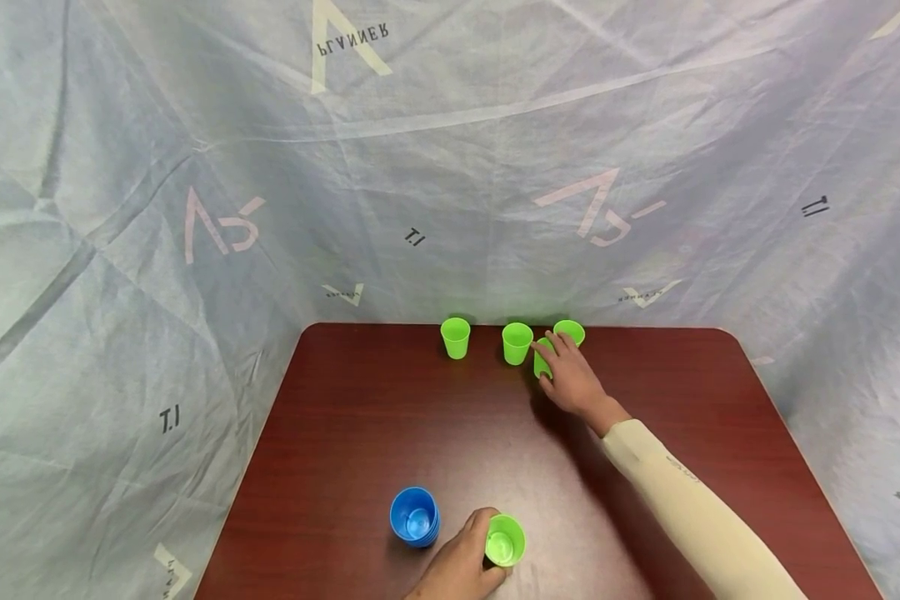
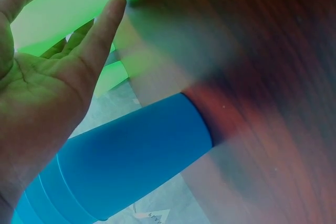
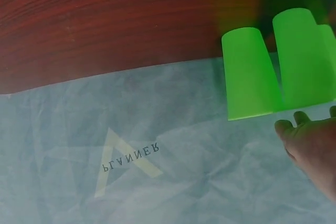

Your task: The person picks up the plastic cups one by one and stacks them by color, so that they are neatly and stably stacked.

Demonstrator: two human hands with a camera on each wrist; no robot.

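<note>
Near the front of the table, my left hand point(image 1: 465, 554) holds an upright green cup point(image 1: 515, 533), its fingers and thumb around the cup's sides. Just left of that hand stands a stack of nested blue cups point(image 1: 412, 515), seen large in the left wrist view as a blue wall point(image 2: 131, 156). At the back edge, my right hand point(image 1: 573, 379) reaches over a green cup point(image 1: 542, 360) with its fingers spread. In the right wrist view the fingertips lie by the rims of the green cups point(image 3: 302, 61). Part of that cup hides behind the hand.
More green cups stand upright along the back edge: one at the left point(image 1: 456, 340), one in the middle point(image 1: 517, 346) and one partly behind the right hand point(image 1: 572, 331). The dark red wooden table point(image 1: 360, 417) is enclosed by grey printed sheeting point(image 1: 450, 208).
</note>
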